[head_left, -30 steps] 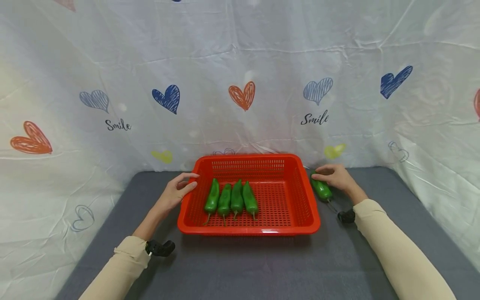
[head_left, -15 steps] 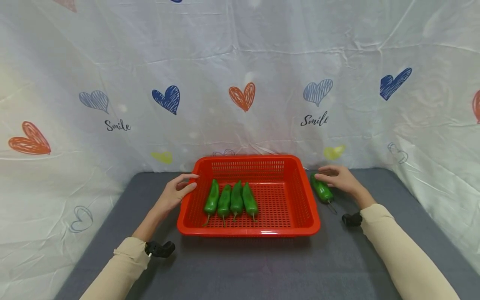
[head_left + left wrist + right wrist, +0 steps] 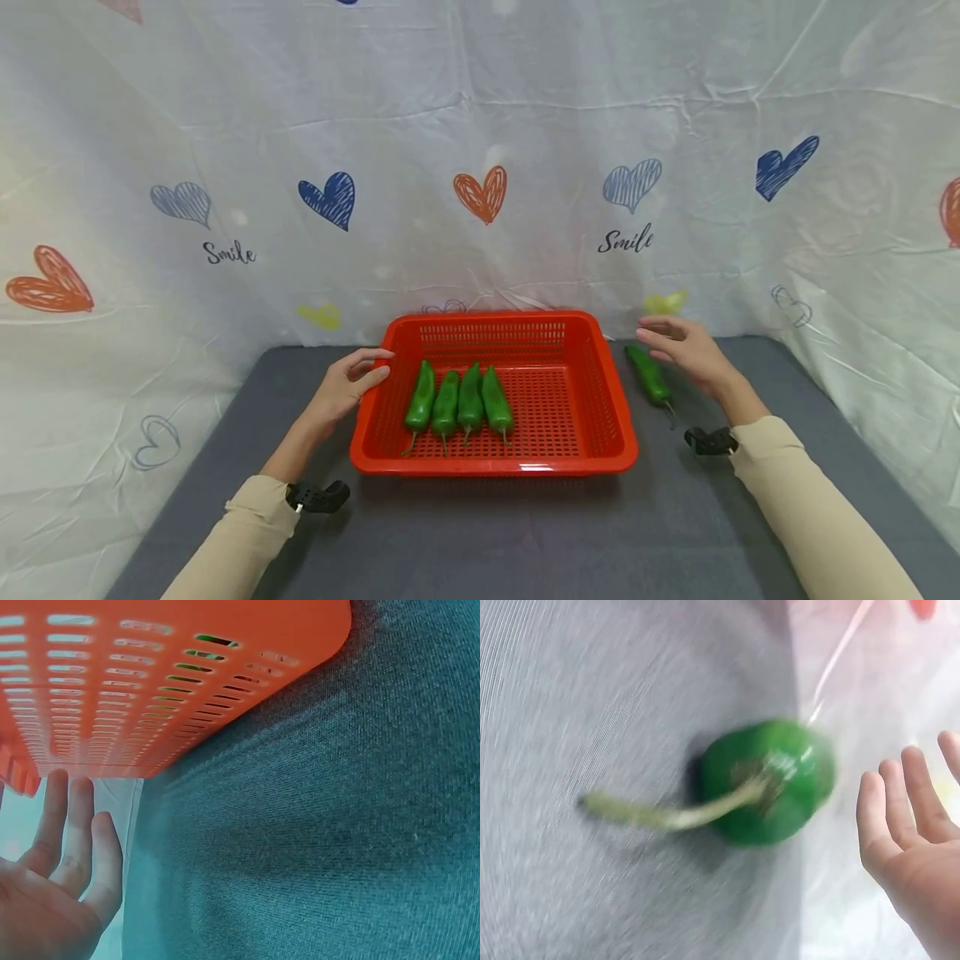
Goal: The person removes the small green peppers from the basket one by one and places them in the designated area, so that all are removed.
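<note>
A red plastic basket [image 3: 600,462] with slotted walls stands on the dark grey tabletop. Several green chili peppers [image 3: 470,400] lie side by side in its left half, stems towards me. At the basket's left rim is my left hand [image 3: 347,385], its fingers extended, fingertips at the rim; whether they press on it cannot be told. Right of the basket, one more green chili pepper [image 3: 650,379] lies on the table, its stem end large in the right wrist view. My right hand [image 3: 692,357] hovers just right of that pepper, fingers apart and holding nothing.
Behind the table hangs a white cloth [image 3: 555,250] printed with hearts and the word "Smile". Grey tabletop [image 3: 495,533] stretches in front of the basket and along both sides. Each wrist carries a black camera strap.
My right hand has let go of the pepper beside the basket and drawn up and right, away from it. The left hand stays at the basket rim. The head view shifts slightly.
</note>
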Motion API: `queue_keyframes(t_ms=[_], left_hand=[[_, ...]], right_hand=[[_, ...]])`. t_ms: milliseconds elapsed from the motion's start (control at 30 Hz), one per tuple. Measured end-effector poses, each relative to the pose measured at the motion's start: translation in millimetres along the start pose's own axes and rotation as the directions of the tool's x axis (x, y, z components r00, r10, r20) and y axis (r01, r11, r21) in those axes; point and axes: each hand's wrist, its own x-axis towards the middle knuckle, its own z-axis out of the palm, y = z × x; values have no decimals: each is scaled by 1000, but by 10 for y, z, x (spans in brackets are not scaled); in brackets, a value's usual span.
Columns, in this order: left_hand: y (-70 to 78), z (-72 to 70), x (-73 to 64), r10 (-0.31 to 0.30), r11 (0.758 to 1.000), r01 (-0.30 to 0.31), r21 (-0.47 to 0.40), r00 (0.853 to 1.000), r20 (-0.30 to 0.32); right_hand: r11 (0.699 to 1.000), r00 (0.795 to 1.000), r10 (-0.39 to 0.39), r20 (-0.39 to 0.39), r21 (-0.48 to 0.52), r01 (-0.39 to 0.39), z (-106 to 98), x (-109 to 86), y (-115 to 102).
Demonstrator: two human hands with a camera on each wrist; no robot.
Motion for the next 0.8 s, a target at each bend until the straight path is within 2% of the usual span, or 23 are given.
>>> queue_keyframes(t_ms=[333, 633, 800], left_hand=[[-38, 1, 33, -18, 1000, 18, -8, 1000, -10], [-72, 3, 32, -21, 999, 20, -39, 1000, -19], [-50, 5, 34, -18, 999, 17, -30, 1000, -15]], right_hand=[[988, 996, -90, -23, 123, 93, 167, -16, -366], [980, 989, -150, 12, 134, 147, 326, -22, -649], [976, 987, -153, 39, 166, 144, 392, 7, -772]])
